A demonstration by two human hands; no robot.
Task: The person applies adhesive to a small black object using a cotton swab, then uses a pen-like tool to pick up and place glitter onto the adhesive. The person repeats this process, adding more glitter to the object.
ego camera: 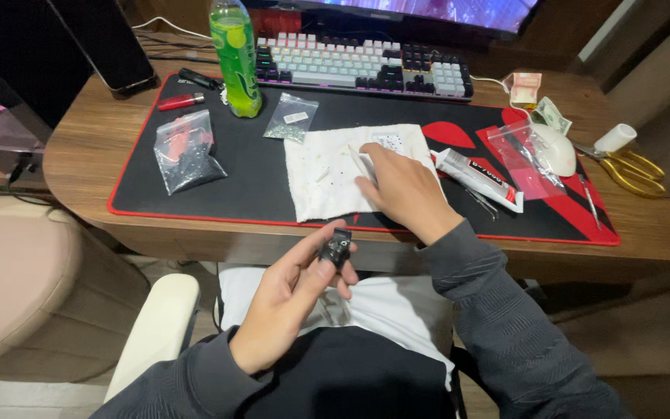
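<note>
Left hand (pixel 292 299) pinches a small black keycap-like part (pixel 336 247) in its fingertips, held off the counter edge. Right hand (pixel 397 186) lies at its 1 o'clock, fingers loosely curled on the white cloth (pixel 319 182), holding a thin pale stick (pixel 358 161).

The left hand (pixel 292 291) was raised in front of the torso, palm turned up, thumb and fingertips pinched together. The right hand (pixel 401 186) lay stretched forward, palm down, fingers slightly curled. Both forearms wore grey sleeves.
</note>
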